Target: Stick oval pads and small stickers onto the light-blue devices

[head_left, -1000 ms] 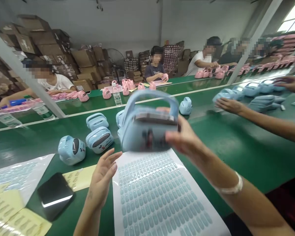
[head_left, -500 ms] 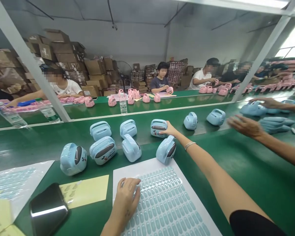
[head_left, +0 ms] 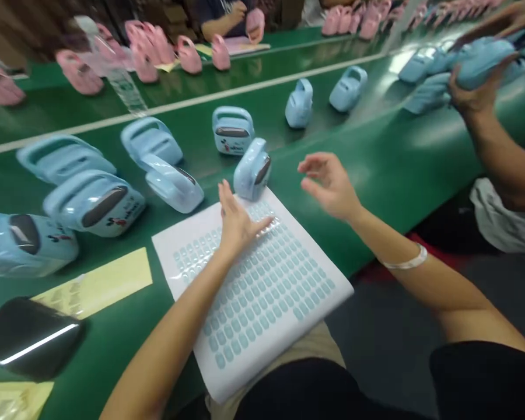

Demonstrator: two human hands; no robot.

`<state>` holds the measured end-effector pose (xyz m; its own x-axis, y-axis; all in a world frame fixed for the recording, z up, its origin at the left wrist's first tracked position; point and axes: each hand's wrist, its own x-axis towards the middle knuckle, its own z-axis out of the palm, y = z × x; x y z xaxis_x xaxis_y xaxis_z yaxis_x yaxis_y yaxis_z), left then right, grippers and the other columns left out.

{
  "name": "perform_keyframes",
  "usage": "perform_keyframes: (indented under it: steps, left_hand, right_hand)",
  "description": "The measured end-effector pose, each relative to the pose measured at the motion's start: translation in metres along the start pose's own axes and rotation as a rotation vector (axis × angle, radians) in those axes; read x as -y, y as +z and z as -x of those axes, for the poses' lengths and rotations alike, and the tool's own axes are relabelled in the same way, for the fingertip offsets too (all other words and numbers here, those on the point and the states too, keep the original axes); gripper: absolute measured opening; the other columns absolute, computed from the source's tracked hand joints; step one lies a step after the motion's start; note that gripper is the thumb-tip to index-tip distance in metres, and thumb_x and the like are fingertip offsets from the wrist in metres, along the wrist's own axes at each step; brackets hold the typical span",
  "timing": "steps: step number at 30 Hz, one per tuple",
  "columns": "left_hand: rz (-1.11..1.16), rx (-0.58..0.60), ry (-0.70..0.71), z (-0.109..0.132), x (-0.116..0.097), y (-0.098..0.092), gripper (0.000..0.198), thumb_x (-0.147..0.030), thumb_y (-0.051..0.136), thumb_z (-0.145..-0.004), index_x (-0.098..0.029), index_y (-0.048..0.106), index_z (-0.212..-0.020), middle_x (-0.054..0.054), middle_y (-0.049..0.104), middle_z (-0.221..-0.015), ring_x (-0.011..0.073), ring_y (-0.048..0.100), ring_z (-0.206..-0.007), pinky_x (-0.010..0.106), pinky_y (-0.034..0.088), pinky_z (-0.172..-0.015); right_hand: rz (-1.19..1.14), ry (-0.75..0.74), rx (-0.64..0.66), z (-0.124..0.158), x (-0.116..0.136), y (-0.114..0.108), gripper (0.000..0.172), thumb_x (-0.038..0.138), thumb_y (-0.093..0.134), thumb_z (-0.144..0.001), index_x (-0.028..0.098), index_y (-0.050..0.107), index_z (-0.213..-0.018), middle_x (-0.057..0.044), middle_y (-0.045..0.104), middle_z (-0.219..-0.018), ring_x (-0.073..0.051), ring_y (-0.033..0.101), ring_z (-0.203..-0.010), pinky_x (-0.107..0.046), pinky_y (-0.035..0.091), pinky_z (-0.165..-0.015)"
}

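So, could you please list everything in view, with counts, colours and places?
Blue cases: nine nearby, more far right; light blue; on tabletop
Pink cases: many, pink, far side
Sheet: one, white with blue pieces, front centre
Papers: at least two, yellow, left
Phone: one, black, left
Bottle: one, clear, far side
Tabletop: at least one, green, throughout
Co-workers' hands: at least three, bare, right and top
Wristband: one, white, right side
Left hand: one, bare, over sheet
Right hand: one, bare, right of sheet
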<state>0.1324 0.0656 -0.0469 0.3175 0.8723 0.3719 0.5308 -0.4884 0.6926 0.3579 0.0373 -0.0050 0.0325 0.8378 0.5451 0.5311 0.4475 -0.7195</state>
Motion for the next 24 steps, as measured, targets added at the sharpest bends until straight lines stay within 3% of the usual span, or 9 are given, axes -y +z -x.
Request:
perform_keyframes:
  steps: [2, 5, 8, 11, 13, 16, 20, 22, 24]
  left_hand:
    - [0.083, -0.063, -0.011, -0.024, -0.001, 0.017, 0.133, -0.053, 0.08, -0.049, -0.01, -0.006, -0.14, 0.029, -0.005, -0.148, 0.0364, -0.003, -0.14, 0.054, 0.015, -0.111]
    - [0.152, -0.118, -0.072, -0.045, -0.004, 0.027, 0.12, -0.043, 0.08, -0.053, -0.008, 0.004, -0.139, 0.027, 0.006, -0.147, 0.0345, 0.009, -0.14, 0.049, 0.016, -0.113]
    - [0.175, -0.167, -0.127, -0.05, -0.007, 0.023, 0.099, -0.03, 0.078, -0.058, -0.008, 0.02, -0.134, 0.025, 0.021, -0.143, 0.034, 0.023, -0.136, 0.047, 0.02, -0.112]
    - [0.226, -0.209, -0.146, -0.043, -0.011, 0.014, 0.088, -0.025, 0.077, -0.056, -0.013, 0.029, -0.128, 0.019, 0.033, -0.137, 0.0333, 0.033, -0.131, 0.049, 0.027, -0.109]
    - [0.387, -0.21, -0.208, -0.031, -0.014, 0.007, 0.086, -0.028, 0.077, -0.055, -0.017, 0.031, -0.126, 0.017, 0.042, -0.13, 0.0331, 0.045, -0.121, 0.05, 0.038, -0.102]
    - [0.808, -0.073, -0.345, -0.002, -0.021, -0.008, 0.08, -0.039, 0.075, -0.056, -0.022, 0.035, -0.122, 0.014, 0.052, -0.12, 0.0313, 0.059, -0.102, 0.047, 0.053, -0.082]
    - [1.173, 0.129, -0.518, 0.043, -0.034, -0.042, 0.07, -0.05, 0.069, -0.055, -0.024, 0.046, -0.116, 0.009, 0.062, -0.104, 0.0305, 0.063, -0.091, 0.045, 0.057, -0.072]
    - [1.201, 0.179, -0.613, 0.062, -0.037, -0.06, 0.067, -0.055, 0.066, -0.056, -0.024, 0.051, -0.113, 0.008, 0.066, -0.092, 0.0305, 0.065, -0.085, 0.046, 0.058, -0.068]
    - [1.169, 0.192, -0.656, 0.078, -0.036, -0.074, 0.066, -0.062, 0.062, -0.057, -0.025, 0.055, -0.111, 0.008, 0.067, -0.086, 0.0313, 0.065, -0.082, 0.047, 0.058, -0.065]
  right_hand:
    - [0.122, -0.153, 0.207, 0.061, 0.028, -0.009, 0.028, 0.028, 0.059, -0.084, 0.02, 0.052, -0.11, -0.008, 0.06, -0.106, -0.02, 0.057, -0.103, -0.036, 0.048, -0.09]
    - [0.211, -0.309, 0.503, 0.129, 0.053, -0.01, 0.02, 0.033, 0.052, -0.091, 0.016, 0.058, -0.101, -0.01, 0.064, -0.103, -0.022, 0.057, -0.108, -0.037, 0.048, -0.09]
    - [0.271, -0.364, 0.526, 0.16, 0.061, -0.003, 0.03, 0.043, 0.051, -0.09, 0.015, 0.061, -0.098, -0.012, 0.063, -0.106, -0.026, 0.051, -0.115, -0.043, 0.042, -0.094]
    - [0.329, -0.419, 0.528, 0.163, 0.068, 0.008, 0.03, 0.045, 0.055, -0.088, 0.017, 0.062, -0.096, -0.009, 0.065, -0.103, -0.023, 0.054, -0.105, -0.038, 0.042, -0.085]
    - [0.392, -0.444, 0.568, 0.16, 0.074, 0.015, 0.023, 0.04, 0.054, -0.089, 0.019, 0.062, -0.092, -0.006, 0.066, -0.098, -0.021, 0.056, -0.095, -0.035, 0.041, -0.078]
    - [0.497, -0.448, 0.586, 0.158, 0.085, 0.021, 0.015, 0.028, 0.052, -0.09, 0.019, 0.062, -0.084, -0.005, 0.067, -0.095, -0.021, 0.057, -0.09, -0.04, 0.039, -0.079]
    - [0.481, -0.309, 0.589, 0.155, 0.093, 0.025, 0.016, 0.016, 0.053, -0.086, 0.019, 0.06, -0.073, -0.002, 0.067, -0.084, -0.02, 0.058, -0.082, -0.045, 0.041, -0.082]
    - [0.377, -0.291, 0.479, 0.148, 0.096, 0.027, 0.018, 0.014, 0.049, -0.088, 0.019, 0.059, -0.074, 0.0, 0.066, -0.076, -0.016, 0.059, -0.071, -0.044, 0.045, -0.083]
    - [0.229, -0.293, 0.232, 0.136, 0.101, 0.029, 0.013, 0.013, 0.048, -0.089, 0.018, 0.061, -0.087, -0.002, 0.066, -0.079, -0.014, 0.06, -0.069, -0.04, 0.05, -0.079]
